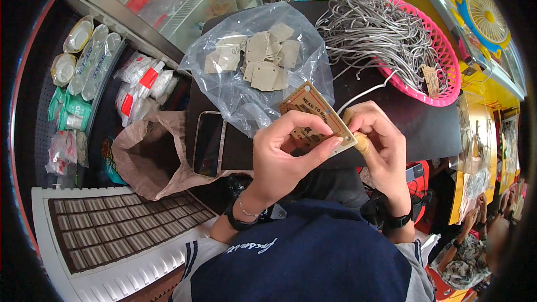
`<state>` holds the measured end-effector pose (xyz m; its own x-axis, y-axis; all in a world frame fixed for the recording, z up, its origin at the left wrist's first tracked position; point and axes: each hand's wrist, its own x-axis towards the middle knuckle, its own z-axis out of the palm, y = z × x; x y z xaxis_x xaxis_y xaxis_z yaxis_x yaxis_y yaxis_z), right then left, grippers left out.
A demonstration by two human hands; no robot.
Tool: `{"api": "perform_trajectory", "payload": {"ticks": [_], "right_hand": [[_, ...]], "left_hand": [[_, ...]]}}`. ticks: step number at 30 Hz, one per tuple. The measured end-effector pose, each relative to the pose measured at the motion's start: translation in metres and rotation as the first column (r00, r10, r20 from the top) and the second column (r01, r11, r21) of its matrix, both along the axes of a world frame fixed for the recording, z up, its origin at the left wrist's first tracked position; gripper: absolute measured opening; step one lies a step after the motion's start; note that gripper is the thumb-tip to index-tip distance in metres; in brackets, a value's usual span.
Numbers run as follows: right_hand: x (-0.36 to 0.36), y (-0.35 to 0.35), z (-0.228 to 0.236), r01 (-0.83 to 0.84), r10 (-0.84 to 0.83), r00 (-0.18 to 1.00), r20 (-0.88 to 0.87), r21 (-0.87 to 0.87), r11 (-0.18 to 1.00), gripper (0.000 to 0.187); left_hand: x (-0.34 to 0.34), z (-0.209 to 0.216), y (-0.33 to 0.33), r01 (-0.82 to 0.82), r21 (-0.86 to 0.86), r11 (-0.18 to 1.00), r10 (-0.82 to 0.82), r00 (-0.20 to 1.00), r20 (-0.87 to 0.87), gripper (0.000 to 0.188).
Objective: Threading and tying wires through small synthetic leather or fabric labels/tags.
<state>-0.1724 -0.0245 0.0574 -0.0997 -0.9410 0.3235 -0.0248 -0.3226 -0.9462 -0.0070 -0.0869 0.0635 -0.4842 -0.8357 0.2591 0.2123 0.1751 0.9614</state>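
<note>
My left hand (279, 154) pinches a printed tan cardboard tag (311, 104) between thumb and fingers, holding it tilted above the table's front edge. At the tag's right corner my right hand (385, 148) is closed on a pale cord (366, 90), which arcs up and back towards the basket. Whether the cord passes through the tag's corner hole is hidden by the fingers. A yellowish wrap (362, 146) covers one finger of my right hand. Just beyond, a clear plastic bag (208, 90) lies spread with several similar tags (260, 47) on it.
A pink basket (454, 78) heaped with grey cords (375, 28) stands at the back right of the dark table (433, 128). A phone (209, 146) and an open brown bag (180, 159) are at the left. Other people's hands (472, 218) work at the far right.
</note>
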Motion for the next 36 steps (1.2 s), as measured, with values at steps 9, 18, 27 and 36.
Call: {"api": "perform_trajectory", "payload": {"ticks": [9, 18, 27, 36], "right_hand": [[-0.006, -0.003, -0.012, -0.185, 0.165, 0.957, 0.241, 0.063, 0.981, 0.012], [0.002, 0.003, -0.005, 0.028, -0.042, 0.958, 0.282, 0.054, 0.998, 0.016], [0.009, 0.004, -0.001, 0.307, -0.373, 0.9, -0.225, -0.279, 0.91, 0.023], [0.017, 0.005, 0.004, 0.347, -0.547, 0.7, -0.459, -0.45, 0.822, 0.021]], "left_hand": [[-0.001, 0.003, 0.0, 0.0, -0.028, 1.0, 0.0, 1.0, 0.001, 0.019], [0.0, 0.0, -0.001, -0.087, -0.13, 0.988, 0.097, 0.993, 0.072, 0.022], [-0.007, 0.0, 0.002, -0.131, -0.236, 0.963, 0.149, 0.987, 0.06, 0.023], [-0.015, 0.001, 0.002, -0.17, -0.173, 0.97, 0.154, 0.983, -0.101, 0.081]]}}
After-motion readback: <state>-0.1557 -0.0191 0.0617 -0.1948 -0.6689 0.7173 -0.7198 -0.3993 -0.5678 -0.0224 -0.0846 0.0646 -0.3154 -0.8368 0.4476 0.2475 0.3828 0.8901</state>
